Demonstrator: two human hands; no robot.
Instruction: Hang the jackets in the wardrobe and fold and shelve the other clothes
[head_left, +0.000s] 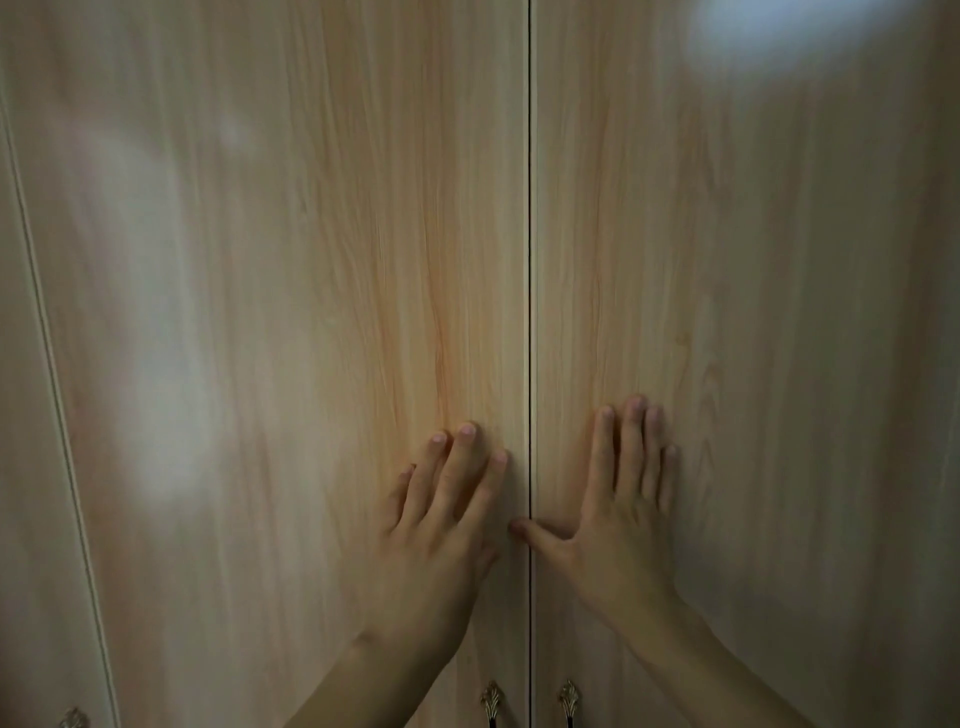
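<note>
I am standing close against the wardrobe, and its two middle doors are sitting closed, meeting at a thin dark seam (530, 260) that I am taking as my landmark. My left hand (441, 525) is lying flat on the left door (291, 312) just left of the seam, fingers straight and slightly spread, holding nothing, only pressing on the pale wood-grain panel. My right hand (621, 514) is resting the same way on the right door (753, 312) just right of the seam, fingers straight and close together, with the thumb reaching out sideways so that its tip is touching the seam. Below my wrists, two ornate metal handles are hanging, the left handle (490, 699) and the right handle (569, 696), one just on either side of the seam. Far left of the seam, a third handle (74, 718) is showing at the bottom edge on a neighbouring door (31, 519). No jackets or other clothes are showing in front of the doors.
</note>
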